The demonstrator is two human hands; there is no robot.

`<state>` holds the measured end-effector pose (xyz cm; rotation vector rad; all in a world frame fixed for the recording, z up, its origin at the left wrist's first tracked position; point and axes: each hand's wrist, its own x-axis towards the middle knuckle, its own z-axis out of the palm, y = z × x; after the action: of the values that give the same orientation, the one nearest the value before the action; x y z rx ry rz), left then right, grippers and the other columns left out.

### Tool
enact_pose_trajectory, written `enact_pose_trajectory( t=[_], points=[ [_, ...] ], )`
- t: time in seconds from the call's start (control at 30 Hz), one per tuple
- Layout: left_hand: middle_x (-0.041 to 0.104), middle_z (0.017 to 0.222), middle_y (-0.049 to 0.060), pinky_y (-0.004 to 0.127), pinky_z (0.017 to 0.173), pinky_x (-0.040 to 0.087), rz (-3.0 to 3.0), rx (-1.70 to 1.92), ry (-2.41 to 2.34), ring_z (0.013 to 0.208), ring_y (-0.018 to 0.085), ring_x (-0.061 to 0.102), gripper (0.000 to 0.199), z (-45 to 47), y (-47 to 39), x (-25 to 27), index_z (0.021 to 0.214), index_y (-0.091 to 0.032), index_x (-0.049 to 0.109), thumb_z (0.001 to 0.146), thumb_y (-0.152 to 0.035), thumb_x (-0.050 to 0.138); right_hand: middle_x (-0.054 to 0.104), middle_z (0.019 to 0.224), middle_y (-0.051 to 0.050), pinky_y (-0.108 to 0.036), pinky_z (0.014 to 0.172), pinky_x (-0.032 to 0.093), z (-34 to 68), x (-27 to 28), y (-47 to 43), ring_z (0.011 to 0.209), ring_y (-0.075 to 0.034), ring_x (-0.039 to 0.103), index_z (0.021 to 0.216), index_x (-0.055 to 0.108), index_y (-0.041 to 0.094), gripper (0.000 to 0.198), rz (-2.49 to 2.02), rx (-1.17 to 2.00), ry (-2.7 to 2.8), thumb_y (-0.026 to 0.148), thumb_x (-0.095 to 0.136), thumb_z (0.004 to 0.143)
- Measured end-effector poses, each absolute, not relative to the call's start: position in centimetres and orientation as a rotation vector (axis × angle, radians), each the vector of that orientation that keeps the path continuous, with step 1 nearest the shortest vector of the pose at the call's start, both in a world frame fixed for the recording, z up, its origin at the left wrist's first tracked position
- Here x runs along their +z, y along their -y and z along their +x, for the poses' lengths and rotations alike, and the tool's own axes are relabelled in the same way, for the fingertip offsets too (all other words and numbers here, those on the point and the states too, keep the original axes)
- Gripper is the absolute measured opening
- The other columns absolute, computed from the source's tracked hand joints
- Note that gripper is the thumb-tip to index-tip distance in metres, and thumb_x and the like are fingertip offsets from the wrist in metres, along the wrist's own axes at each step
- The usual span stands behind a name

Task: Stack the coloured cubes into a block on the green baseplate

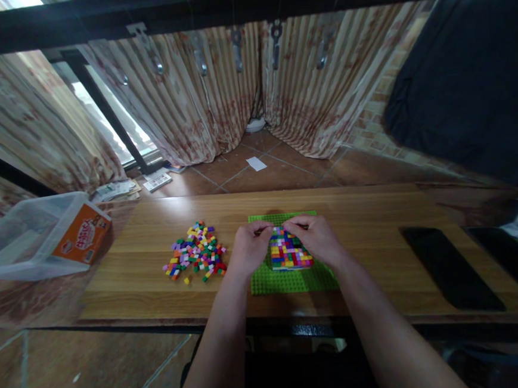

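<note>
A block of multicoloured toy bricks (pixel 290 252) sits on a green studded baseplate (pixel 266 284) in front of me. My left hand (pixel 251 246) is at the block's far left corner, thumb and fingers curled together in a pinch. On the far right side, my right hand (pixel 320 241) is closed in a similar way, its fingertips close to the left ones at the far edge. Whatever is between the fingertips is too small or hidden to make out. Left of the baseplate lies a loose pile of small coloured bricks (pixel 196 251).
The wooden table (pixel 359 210) carries a black flat panel (pixel 451 268) at the right. A clear plastic bin with an orange label (pixel 83 239) stands at the left end. A dark metal bar (pixel 244 1) with hanging hooks crosses above, before striped curtains (pixel 180 104).
</note>
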<state>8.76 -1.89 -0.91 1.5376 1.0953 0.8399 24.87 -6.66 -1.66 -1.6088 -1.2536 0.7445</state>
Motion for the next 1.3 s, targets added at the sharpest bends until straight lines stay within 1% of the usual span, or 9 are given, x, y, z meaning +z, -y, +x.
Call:
enact_pose_trajectory(
  t=[0.23, 0.47, 0.6, 0.7, 0.8, 0.97, 1.1, 1.2, 1.3],
  points=[
    [0.072, 0.073, 0.002, 0.024, 0.066, 0.045, 1.561, 0.837, -1.093, 0.068, 0.014, 0.061, 0.017, 8.9, 2.0, -0.9, 0.079, -0.017, 0.078, 0.081, -0.019, 0.061, 0.078, 0.075, -0.005, -0.031, 0.065, 0.049, 24.6, -1.8, 6.5, 0.068, -0.019, 0.068, 0.074, 0.078, 0.019, 0.021, -1.623, 0.722, 1.225, 0.034, 0.063, 0.077],
    [0.072, 0.074, 0.002, 0.024, 0.066, 0.044, 1.576, 0.835, -1.093, 0.069, 0.014, 0.061, 0.019, 8.9, 1.9, -1.4, 0.081, -0.017, 0.078, 0.081, -0.02, 0.06, 0.077, 0.074, -0.005, -0.031, 0.065, 0.048, 24.6, -2.0, 6.4, 0.068, -0.02, 0.068, 0.074, 0.078, 0.019, 0.023, -1.64, 0.724, 1.212, 0.036, 0.062, 0.075],
    [0.073, 0.076, 0.002, 0.024, 0.067, 0.045, 1.586, 0.838, -1.072, 0.07, 0.015, 0.062, 0.02, 8.7, 1.9, -1.2, 0.081, -0.017, 0.078, 0.082, -0.023, 0.059, 0.078, 0.076, -0.005, -0.032, 0.068, 0.049, 24.7, -2.0, 6.6, 0.071, -0.021, 0.068, 0.075, 0.078, 0.019, 0.027, -1.598, 0.805, 1.175, 0.042, 0.064, 0.074],
    [0.074, 0.077, 0.003, 0.025, 0.068, 0.046, 1.614, 0.887, -1.111, 0.072, 0.016, 0.064, 0.023, 7.8, 1.5, -0.9, 0.082, -0.017, 0.077, 0.085, -0.024, 0.056, 0.078, 0.079, -0.004, -0.033, 0.071, 0.049, 24.9, -2.0, 6.9, 0.074, -0.021, 0.068, 0.08, 0.079, 0.02, 0.032, -1.585, 0.863, 1.16, 0.047, 0.064, 0.076],
    [0.075, 0.082, 0.005, 0.028, 0.072, 0.047, 1.69, 0.924, -1.347, 0.077, 0.018, 0.065, 0.023, 6.1, 0.5, -0.5, 0.085, -0.017, 0.077, 0.084, -0.02, 0.054, 0.078, 0.081, -0.004, -0.033, 0.071, 0.049, 25.1, -2.0, 7.0, 0.075, -0.022, 0.069, 0.084, 0.08, 0.02, 0.035, -1.611, 0.853, 1.142, 0.05, 0.063, 0.078],
    [0.074, 0.103, 0.013, 0.035, 0.089, 0.046, 1.868, 0.76, -2.009, 0.098, 0.027, 0.066, 0.03, 2.7, -1.0, -0.4, 0.102, -0.017, 0.076, 0.084, -0.018, 0.052, 0.078, 0.078, -0.004, -0.033, 0.067, 0.048, 25.2, -2.0, 6.8, 0.074, -0.023, 0.069, 0.078, 0.079, 0.02, 0.036, -1.641, 0.796, 1.181, 0.052, 0.062, 0.079],
    [0.071, 0.108, 0.017, 0.038, 0.093, 0.044, 1.962, 0.603, -2.188, 0.103, 0.03, 0.064, 0.034, 1.4, -1.5, -0.8, 0.11, -0.015, 0.074, 0.085, -0.019, 0.051, 0.079, 0.08, -0.004, -0.035, 0.071, 0.049, 25.2, -2.0, 6.8, 0.077, -0.025, 0.07, 0.081, 0.079, 0.021, 0.034, -1.664, 0.775, 1.225, 0.049, 0.061, 0.08],
    [0.071, 0.106, 0.016, 0.039, 0.092, 0.044, 2.005, 0.561, -2.194, 0.103, 0.03, 0.062, 0.033, 1.2, -1.7, -1.1, 0.106, -0.017, 0.076, 0.085, -0.019, 0.051, 0.079, 0.081, -0.005, -0.036, 0.071, 0.05, 25.2, -2.0, 6.9, 0.077, -0.025, 0.071, 0.082, 0.079, 0.021, 0.033, -1.655, 0.765, 1.23, 0.049, 0.062, 0.079],
    [0.071, 0.102, 0.014, 0.037, 0.091, 0.043, 2.012, 0.567, -2.19, 0.102, 0.028, 0.062, 0.029, 1.2, -1.8, -1.3, 0.095, -0.02, 0.078, 0.085, -0.018, 0.05, 0.079, 0.08, -0.005, -0.036, 0.07, 0.051, 25.2, -2.1, 6.9, 0.075, -0.025, 0.071, 0.082, 0.079, 0.022, 0.033, -1.648, 0.758, 1.235, 0.049, 0.063, 0.079]
  ],
)
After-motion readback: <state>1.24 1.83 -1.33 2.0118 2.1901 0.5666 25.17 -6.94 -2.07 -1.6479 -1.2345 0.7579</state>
